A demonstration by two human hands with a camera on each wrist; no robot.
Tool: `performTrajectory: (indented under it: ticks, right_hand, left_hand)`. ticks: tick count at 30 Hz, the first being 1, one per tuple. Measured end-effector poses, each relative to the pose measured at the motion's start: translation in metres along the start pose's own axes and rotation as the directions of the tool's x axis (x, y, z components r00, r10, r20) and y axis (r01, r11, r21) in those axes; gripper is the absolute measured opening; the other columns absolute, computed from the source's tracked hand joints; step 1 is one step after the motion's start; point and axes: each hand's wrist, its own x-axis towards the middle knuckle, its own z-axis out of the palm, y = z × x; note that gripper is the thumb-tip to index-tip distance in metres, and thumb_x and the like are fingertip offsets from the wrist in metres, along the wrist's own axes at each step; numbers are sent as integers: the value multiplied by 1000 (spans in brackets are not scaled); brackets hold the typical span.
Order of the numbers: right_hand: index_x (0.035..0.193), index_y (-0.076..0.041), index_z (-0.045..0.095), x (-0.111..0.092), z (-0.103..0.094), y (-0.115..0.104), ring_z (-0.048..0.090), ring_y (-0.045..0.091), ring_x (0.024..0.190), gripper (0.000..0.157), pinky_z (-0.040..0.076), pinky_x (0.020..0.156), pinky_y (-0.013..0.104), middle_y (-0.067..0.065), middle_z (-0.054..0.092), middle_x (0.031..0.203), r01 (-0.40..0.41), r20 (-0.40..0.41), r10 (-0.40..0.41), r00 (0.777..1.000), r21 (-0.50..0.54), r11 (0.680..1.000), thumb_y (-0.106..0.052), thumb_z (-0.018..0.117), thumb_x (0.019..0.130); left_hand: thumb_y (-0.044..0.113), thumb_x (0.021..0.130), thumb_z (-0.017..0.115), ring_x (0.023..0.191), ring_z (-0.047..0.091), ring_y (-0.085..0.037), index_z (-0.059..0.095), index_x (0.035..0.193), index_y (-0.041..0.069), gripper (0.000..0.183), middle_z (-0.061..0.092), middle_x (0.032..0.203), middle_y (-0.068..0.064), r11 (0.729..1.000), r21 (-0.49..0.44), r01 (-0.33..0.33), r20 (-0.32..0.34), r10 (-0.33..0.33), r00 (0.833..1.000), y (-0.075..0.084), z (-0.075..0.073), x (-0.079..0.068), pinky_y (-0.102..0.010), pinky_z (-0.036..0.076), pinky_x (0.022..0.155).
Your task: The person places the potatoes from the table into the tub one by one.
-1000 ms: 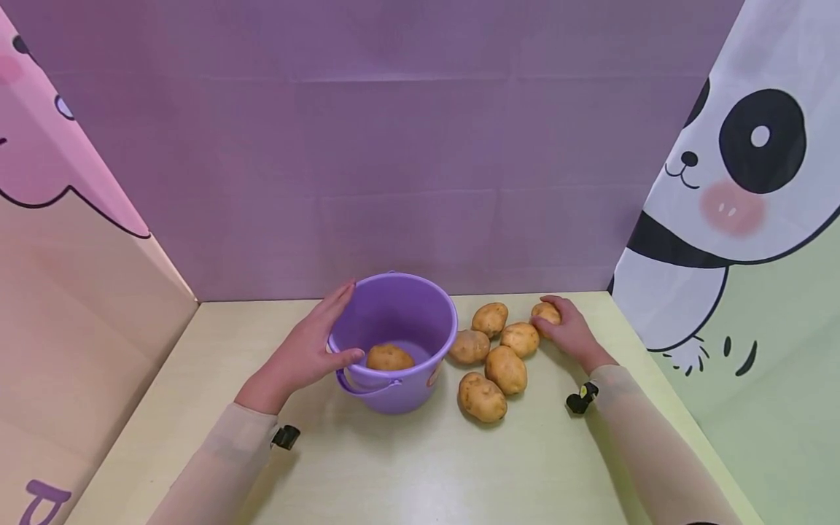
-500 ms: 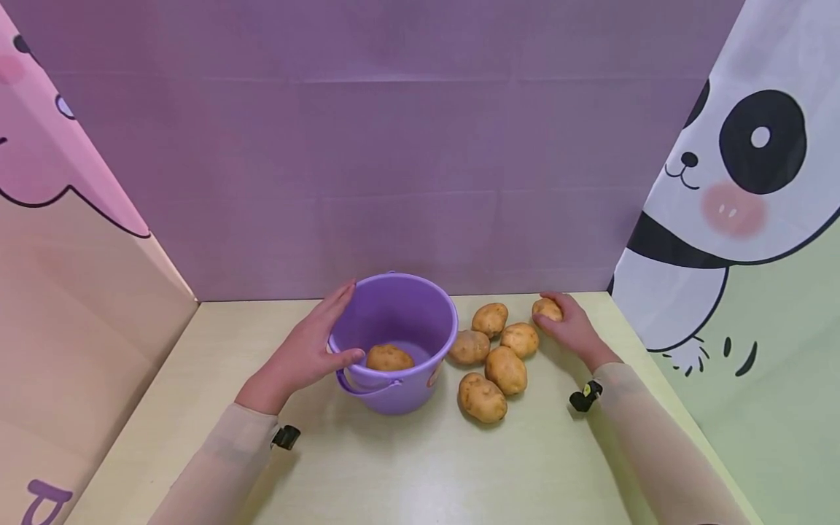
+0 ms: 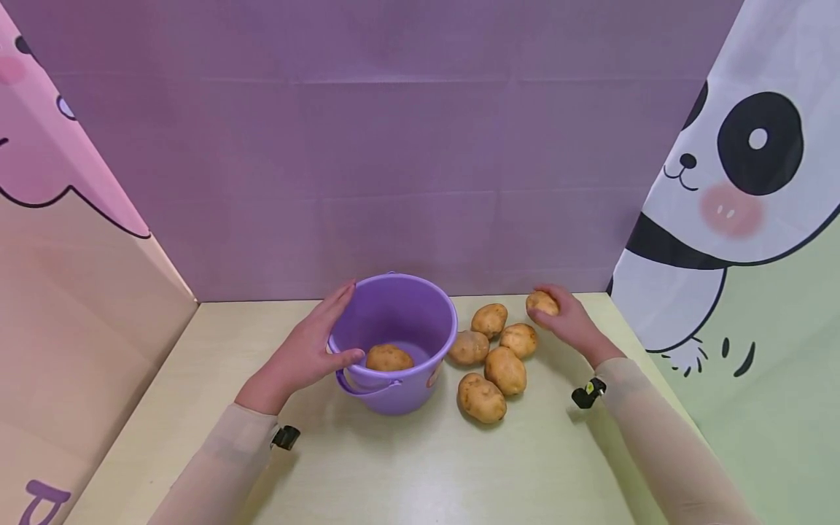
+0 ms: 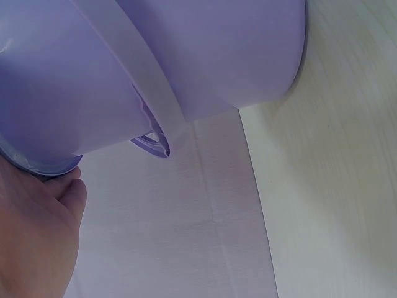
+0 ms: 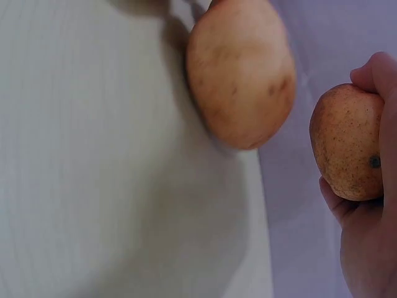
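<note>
A purple bucket [image 3: 400,394] stands upright on the table, with one potato [image 3: 389,358] lying inside. My left hand [image 3: 307,348] holds its left side, thumb over the front of the rim and fingers along the outside. In the left wrist view, the bucket's handle [image 4: 139,68] hangs down against the wall. At the back right, my right hand [image 3: 569,321] grips a potato [image 3: 542,302], thumb and fingers around its sides; the right wrist view shows this potato [image 5: 347,143] raised off the table.
Several potatoes lie grouped between the bucket and my right hand, among them a front one [image 3: 482,398] and a back one [image 3: 489,321]. A purple backdrop [image 3: 407,146] rises at the rear table edge. Printed side panels flank the table [image 3: 420,474].
My right hand has lifted the potato and shifted slightly up and left, away from the neighbouring potatoes. The left hand and bucket stay in place.
</note>
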Motion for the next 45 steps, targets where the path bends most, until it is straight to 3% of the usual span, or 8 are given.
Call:
performTrajectory:
  ticks: [5,13,22,32,38,45]
  right_hand:
    - [156,-1,57,2,-3,-16,62,38,122,64,53,100,50,25,62,145,22,23,-22,999,9,1000,-28,76,102]
    - [158,-2,55,6,-7,-43,63,37,121,64,54,101,50,23,60,148,58,62,-62,996,57,997,-27,77,103]
    - [155,-6,59,10,-10,-72,62,31,114,59,55,94,39,20,63,143,102,70,-108,992,84,991,-22,78,102]
    - [155,-8,61,13,-9,-104,62,28,117,58,55,95,41,15,63,141,220,83,-223,971,44,975,-23,79,101]
    - [155,-11,61,17,-7,-120,61,27,115,59,54,94,40,12,64,140,242,91,-246,965,59,969,-24,80,101]
    - [154,-11,62,22,-3,-135,60,25,113,59,54,93,43,11,63,140,275,116,-283,952,77,958,-23,81,100]
  left_hand:
    - [81,92,68,167,23,-44,25,176,5,121,23,182,-18,1000,-5,2,0,-2,1000,0,0,-1,-73,30,126]
    - [81,92,68,167,23,-44,25,176,6,120,23,182,-18,1000,-4,4,-2,-4,1000,-1,0,-1,-74,31,125]
    - [79,93,70,167,22,-43,24,176,5,120,21,183,-15,1000,1,5,2,-5,1000,-2,1,0,-73,31,126]
    - [65,94,77,167,21,-43,22,177,7,116,21,183,-16,1000,5,16,10,-16,1000,-3,1,1,-72,28,127]
    - [51,93,83,168,21,-42,23,177,8,112,21,183,-15,1000,0,24,11,-24,1000,-3,1,2,-72,29,128]
    - [60,93,80,167,21,-43,22,177,9,114,20,184,-13,1000,-1,11,6,-11,1000,-4,1,0,-72,29,127]
